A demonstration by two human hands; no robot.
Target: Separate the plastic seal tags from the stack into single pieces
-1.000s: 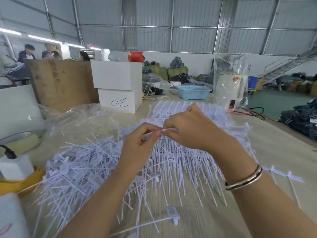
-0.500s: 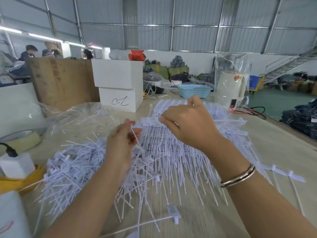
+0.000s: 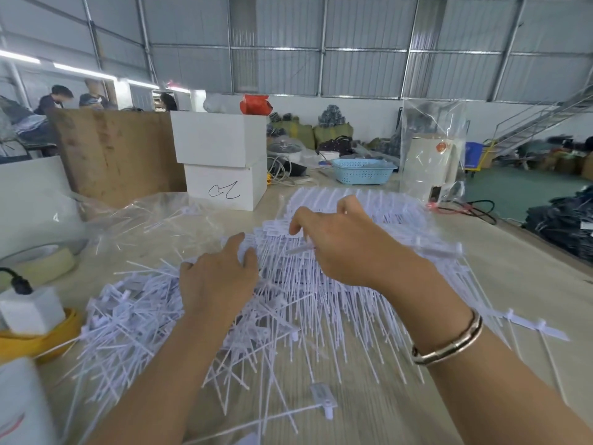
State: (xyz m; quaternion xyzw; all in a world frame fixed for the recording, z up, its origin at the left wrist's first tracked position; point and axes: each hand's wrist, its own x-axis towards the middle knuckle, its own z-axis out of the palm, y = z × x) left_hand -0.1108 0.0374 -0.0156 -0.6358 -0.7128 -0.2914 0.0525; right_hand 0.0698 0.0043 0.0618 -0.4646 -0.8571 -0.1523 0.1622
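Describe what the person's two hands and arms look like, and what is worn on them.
Both forearms are bare, with no sleeves and no gloves in view. The right hand has a metallic bangle around its wrist, rose-gold in colour, smooth and rounded, with a jointed segment. The left hand and its wrist carry nothing: no ring, watch or band shows.

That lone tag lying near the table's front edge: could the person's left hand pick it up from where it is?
Probably yes. The lone tag lies flat on bare table, apart from the pile, uncovered. The left hand rests on the pile further back, seemingly holding nothing.
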